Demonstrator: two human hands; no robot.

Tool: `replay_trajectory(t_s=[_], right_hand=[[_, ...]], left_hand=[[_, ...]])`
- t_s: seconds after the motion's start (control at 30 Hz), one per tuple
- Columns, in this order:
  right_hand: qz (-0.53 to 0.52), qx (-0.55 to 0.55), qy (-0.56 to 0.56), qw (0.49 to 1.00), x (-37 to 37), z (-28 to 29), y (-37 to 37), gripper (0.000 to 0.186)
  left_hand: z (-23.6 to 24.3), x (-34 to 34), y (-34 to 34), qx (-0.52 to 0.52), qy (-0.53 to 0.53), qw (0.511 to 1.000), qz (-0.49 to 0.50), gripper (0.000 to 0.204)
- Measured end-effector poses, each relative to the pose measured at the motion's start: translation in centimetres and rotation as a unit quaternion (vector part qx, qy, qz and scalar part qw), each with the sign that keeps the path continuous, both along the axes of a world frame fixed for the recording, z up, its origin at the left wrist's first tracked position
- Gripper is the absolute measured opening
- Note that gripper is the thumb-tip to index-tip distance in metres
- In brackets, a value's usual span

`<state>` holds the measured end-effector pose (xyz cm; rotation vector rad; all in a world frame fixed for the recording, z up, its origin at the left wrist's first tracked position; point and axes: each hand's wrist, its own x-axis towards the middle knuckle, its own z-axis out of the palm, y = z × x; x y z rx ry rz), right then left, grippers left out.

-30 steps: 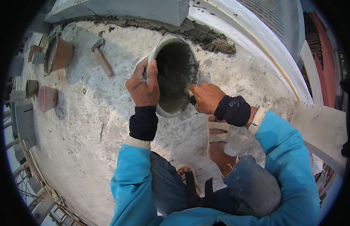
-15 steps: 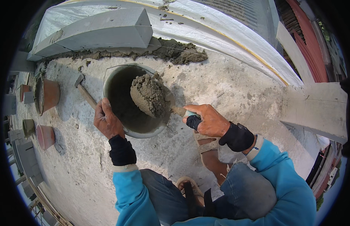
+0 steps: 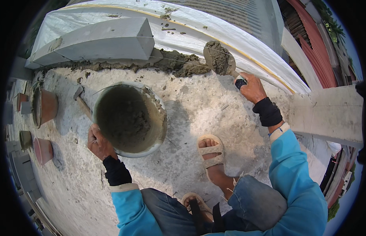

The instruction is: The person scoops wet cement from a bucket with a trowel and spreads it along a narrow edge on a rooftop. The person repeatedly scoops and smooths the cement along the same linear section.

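Observation:
In my right hand [image 3: 253,87], closed round its handle, is a trowel [image 3: 231,66] heaped with wet grey mortar [image 3: 217,57]. The loaded blade is held out over the right end of the mortar bed [image 3: 187,65], beside the white sheeting. My left hand [image 3: 99,143] grips the near left rim of a round bucket [image 3: 161,135]. More mortar [image 3: 141,125] lies inside that bucket and clings to its right inner wall. Just beyond my left hand, a hammer [image 3: 83,103] rests on the concrete, its handle end passing behind the bucket.
Grey blocks [image 3: 100,43] stand in a row on the mortar at the back left, with a thin string line stretched along them. Orange and pink pots [image 3: 47,106] stand at left. A concrete post [image 3: 324,112] is at right. My sandalled foot [image 3: 211,151] is near the bucket.
My right hand has swung the loaded trowel away from the bucket, up and right to the mortar bed's end. The bucket and my left hand appear lower and farther left.

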<state>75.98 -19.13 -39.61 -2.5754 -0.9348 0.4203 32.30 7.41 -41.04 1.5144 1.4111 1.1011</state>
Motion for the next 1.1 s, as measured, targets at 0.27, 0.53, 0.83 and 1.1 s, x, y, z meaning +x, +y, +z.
replay_trajectory(t_s=[0.27,0.53,0.83,1.1], right_hand=[[0.165,-0.075,-0.188,0.965,-3.1,-7.2,3.7,0.06],[0.079,-0.081,-0.176,0.978,-2.6,-4.6,1.3,0.057],[0.186,-0.041,-0.242,0.951,-8.3,-6.4,15.4,0.027],[0.266,-0.148,-0.342,0.889,-0.7,-4.8,1.6,0.048]], left_hand=[[1.3,1.9,-0.3,0.043,0.059,0.997,-0.023,0.04],[0.9,1.1,-0.2,0.018,0.042,0.999,0.005,0.038],[1.9,3.1,-0.6,0.004,0.042,0.999,-0.012,0.039],[1.0,1.7,0.1,0.019,0.05,0.998,-0.017,0.039]])
